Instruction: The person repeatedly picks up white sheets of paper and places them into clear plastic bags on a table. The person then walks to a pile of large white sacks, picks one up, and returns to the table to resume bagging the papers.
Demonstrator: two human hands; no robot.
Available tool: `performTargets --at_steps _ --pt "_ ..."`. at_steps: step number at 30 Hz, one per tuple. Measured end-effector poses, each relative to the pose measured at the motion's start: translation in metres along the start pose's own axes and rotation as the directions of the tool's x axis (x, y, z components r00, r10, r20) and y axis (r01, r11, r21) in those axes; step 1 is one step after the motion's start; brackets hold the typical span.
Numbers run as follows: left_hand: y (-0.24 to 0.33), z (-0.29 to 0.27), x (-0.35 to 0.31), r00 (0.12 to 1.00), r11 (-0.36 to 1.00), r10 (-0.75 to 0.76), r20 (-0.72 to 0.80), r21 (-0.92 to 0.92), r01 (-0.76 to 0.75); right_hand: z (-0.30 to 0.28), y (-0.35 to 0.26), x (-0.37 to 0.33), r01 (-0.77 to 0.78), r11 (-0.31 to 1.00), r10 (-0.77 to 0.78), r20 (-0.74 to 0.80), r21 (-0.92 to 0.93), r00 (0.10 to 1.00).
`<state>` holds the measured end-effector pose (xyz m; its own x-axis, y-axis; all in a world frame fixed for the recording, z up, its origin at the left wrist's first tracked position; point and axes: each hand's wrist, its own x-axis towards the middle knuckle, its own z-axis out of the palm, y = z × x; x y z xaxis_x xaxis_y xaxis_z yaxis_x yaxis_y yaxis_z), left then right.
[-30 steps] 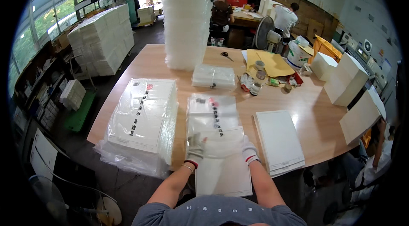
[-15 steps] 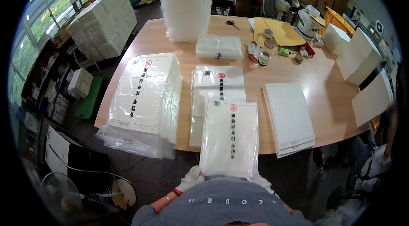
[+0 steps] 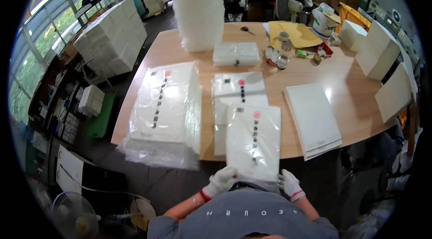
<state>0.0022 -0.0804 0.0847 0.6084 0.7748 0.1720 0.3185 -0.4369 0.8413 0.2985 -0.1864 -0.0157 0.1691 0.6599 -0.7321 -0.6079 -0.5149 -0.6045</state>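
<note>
A clear plastic bag holding white printed sheets (image 3: 253,142) lies at the table's front edge, its near end reaching past the edge to my body. My left hand (image 3: 220,181), in a white glove with a red cuff, has its fingers closed at the bag's lower left corner. Beside the lower right edge is my gloved right hand (image 3: 290,182), fingers apart. Beneath and behind this bag lies another bagged packet (image 3: 240,87). To the left rises a stack of bagged packets (image 3: 164,104); to the right is a pile of white sheets (image 3: 313,117).
A tall stack of clear plastic bags (image 3: 198,14) and a folded bundle of bags (image 3: 236,54) stand farther back. Scissors (image 3: 245,29), yellow envelopes (image 3: 297,34), jars (image 3: 282,61) and paper blocks (image 3: 378,52) lie around the table (image 3: 202,61). Two people sit beyond.
The view has shifted, so the table sits farther right. My right hand has come out from behind the bag's edge into sight, fingers apart. My left hand has moved up along the bag's corner.
</note>
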Motion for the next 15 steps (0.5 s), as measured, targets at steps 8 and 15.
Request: performTargets --at_steps 8,15 --pt "0.035 -0.114 -0.014 0.581 0.901 0.271 -0.767 -0.009 -0.433 0.218 -0.056 -0.027 0.300 0.942 -0.335 0.487 0.152 0.806" --pt "-0.072 -0.244 -0.057 0.135 0.935 -0.353 -0.926 -0.355 0.012 0.353 -0.010 -0.018 0.301 0.855 0.210 0.813 -0.422 0.544"
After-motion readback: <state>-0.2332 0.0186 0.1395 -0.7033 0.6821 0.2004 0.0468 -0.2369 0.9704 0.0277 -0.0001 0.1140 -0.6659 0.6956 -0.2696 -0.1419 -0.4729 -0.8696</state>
